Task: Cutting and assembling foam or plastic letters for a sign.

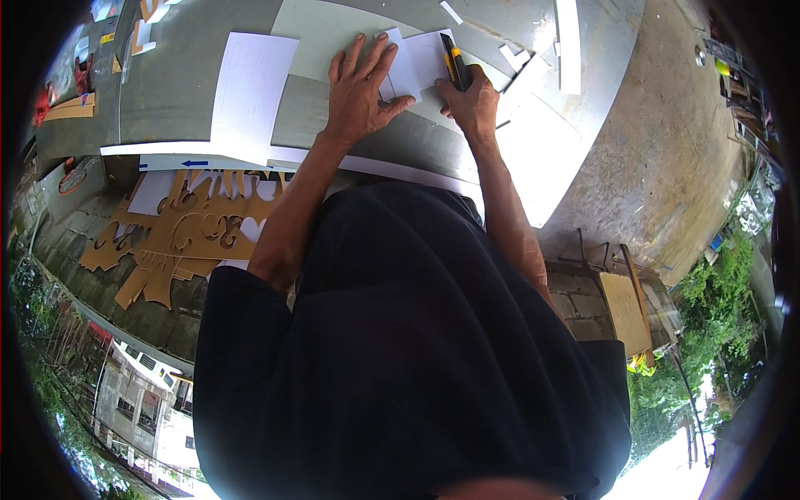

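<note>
My left hand (358,96) lies flat with its fingers spread, its fingertips and thumb resting on and beside a small white card strip (402,68). Just right of that strip is another white piece (428,52), partly covered. A black and yellow utility knife (456,65) is held in my right hand (472,104), close to this piece's right edge; whether its blade touches anything cannot be made out. Both pieces lie over a pale grey-green sheet (312,37) on the metal tabletop (183,75). Left of my left hand, a larger white sheet (250,100) bears faint drawn outlines.
Small white offcuts (514,57) and a long white strip (568,46) lie at the right. Another long white strip (367,165) runs along the near table edge. Brown cut-out board scraps (196,221) are piled below at left. A wooden chair (627,310) stands lower right.
</note>
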Motion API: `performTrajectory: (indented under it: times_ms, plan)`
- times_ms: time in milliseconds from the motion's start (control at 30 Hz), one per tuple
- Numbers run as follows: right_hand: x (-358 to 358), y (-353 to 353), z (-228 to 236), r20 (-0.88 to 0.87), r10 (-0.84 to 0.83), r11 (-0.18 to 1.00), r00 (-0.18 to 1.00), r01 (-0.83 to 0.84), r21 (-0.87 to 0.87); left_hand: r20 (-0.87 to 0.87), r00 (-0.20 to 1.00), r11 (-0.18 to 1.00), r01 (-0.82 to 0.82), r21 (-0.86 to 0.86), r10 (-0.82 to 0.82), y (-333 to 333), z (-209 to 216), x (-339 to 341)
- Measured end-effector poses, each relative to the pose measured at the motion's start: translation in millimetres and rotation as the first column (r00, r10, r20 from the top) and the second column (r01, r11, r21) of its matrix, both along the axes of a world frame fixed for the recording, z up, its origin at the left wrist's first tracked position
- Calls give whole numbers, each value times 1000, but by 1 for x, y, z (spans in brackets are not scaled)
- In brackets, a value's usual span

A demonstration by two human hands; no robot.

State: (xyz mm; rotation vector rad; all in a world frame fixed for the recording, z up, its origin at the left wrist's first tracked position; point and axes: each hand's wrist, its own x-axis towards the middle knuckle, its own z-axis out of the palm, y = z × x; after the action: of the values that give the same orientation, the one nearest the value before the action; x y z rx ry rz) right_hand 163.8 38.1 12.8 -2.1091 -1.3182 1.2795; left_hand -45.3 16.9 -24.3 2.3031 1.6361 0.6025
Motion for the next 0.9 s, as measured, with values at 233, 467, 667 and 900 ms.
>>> performTrajectory:
  times_ms: [233, 467, 667, 900]
  plan:
    - [1, 0, 0, 5, 6, 1000, 1000, -6, 6, 4, 1000, 1000, 3, -7, -3, 0, 1, 0]
    - [0, -1, -1, 3, 7, 1000, 1000, -7, 6, 1, 1000, 1000, 5, -11, -5, -1, 1, 1]
    - [0, -1, -2, -15, -1, 1000, 1000, 1, 19, -7, 1000, 1000, -3, -17, 3, 0, 0, 3]
    - [1, 0, -2, -5, 11, 1000, 1000, -11, -1, -4, 1000, 999, -5, -31, 5, -1, -2, 5]
